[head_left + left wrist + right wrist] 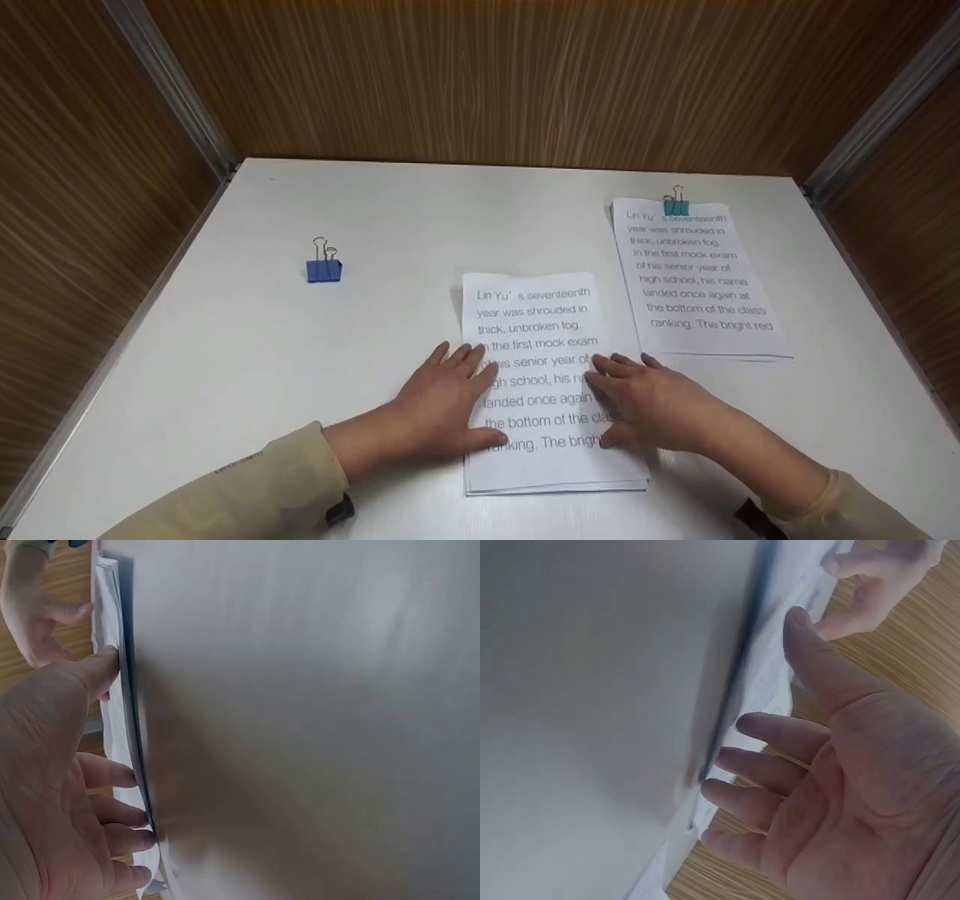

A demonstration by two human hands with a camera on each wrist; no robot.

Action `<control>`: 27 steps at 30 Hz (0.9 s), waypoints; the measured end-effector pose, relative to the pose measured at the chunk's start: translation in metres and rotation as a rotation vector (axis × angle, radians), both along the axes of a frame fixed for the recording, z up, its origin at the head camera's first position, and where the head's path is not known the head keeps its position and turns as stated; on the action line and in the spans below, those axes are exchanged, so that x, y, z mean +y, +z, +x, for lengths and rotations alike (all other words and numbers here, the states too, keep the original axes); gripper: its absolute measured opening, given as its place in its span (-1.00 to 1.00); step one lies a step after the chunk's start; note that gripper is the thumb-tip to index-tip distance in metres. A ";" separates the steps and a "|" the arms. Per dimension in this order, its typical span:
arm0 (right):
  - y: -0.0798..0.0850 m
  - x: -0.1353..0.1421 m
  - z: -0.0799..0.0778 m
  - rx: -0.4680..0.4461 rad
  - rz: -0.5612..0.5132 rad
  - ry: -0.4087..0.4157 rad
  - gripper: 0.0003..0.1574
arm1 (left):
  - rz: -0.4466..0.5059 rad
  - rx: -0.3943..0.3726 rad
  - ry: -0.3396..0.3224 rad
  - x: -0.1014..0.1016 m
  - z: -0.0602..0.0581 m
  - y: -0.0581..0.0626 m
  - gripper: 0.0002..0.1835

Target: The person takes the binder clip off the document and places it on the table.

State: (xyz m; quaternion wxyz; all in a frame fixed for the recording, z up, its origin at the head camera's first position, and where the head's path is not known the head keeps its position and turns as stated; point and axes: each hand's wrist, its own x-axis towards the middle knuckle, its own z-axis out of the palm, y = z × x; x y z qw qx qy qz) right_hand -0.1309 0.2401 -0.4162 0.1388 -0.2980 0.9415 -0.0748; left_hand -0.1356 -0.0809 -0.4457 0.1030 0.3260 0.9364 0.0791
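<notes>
A stack of printed paper sheets lies at the front middle of the white table. My left hand rests along its left edge, thumb and fingers lightly bent with the tips on the margin. At the opposite edge is my right hand, its fingertips over the right margin and the ends of some printed lines. In the left wrist view the thumb and fingertips meet the side of the stack. The right wrist view shows loosely spread fingers beside the sheet edges. At the bottom, the sheet edges are slightly uneven.
A second paper stack lies at the back right, with a teal binder clip on its top edge. A blue binder clip stands by itself at the left. Wood-grain panels enclose the table's back and sides.
</notes>
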 end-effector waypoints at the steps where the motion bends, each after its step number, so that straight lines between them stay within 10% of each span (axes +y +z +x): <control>1: -0.001 -0.001 0.000 -0.001 0.002 0.001 0.11 | -0.003 0.003 -0.001 0.000 -0.001 0.000 0.08; 27: -0.017 -0.047 -0.043 -0.034 -0.073 -0.027 0.11 | -0.063 0.014 0.100 -0.038 -0.055 0.004 0.10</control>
